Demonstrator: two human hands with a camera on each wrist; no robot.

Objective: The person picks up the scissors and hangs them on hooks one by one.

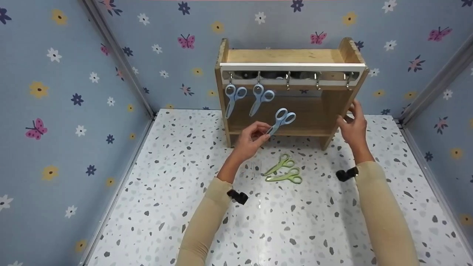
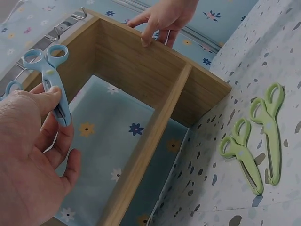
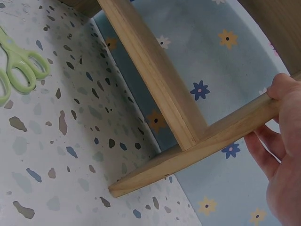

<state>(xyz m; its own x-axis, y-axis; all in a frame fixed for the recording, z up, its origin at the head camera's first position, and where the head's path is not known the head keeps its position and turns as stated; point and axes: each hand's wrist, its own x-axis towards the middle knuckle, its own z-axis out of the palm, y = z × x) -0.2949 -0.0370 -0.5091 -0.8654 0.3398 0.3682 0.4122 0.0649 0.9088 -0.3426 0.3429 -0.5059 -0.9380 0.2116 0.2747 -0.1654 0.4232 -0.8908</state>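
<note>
My left hand [image 1: 251,140] pinches a pair of blue scissors [image 1: 283,117] by the blade end, handle loops up, in front of the wooden rack [image 1: 281,56]. Two more blue scissors hang by a loop from the leftmost hooks: the first pair [image 1: 232,96] and the second pair [image 1: 261,96]. The other hooks [image 1: 317,79] along the rack's front rail carry nothing. With thumb and fingers on either side, my right hand [image 1: 354,125] grips the rack's right side panel [image 3: 225,127]. Below, two green scissors [image 2: 242,155] lie side by side on the speckled tabletop.
The rack stands upright near the back of the speckled table [image 1: 166,221]. Flowered blue panels [image 1: 66,111] enclose the left, back and right sides, with metal edging [image 1: 122,66] at the corners. The rack's lower shelf bar [image 3: 150,70] spans its two sides.
</note>
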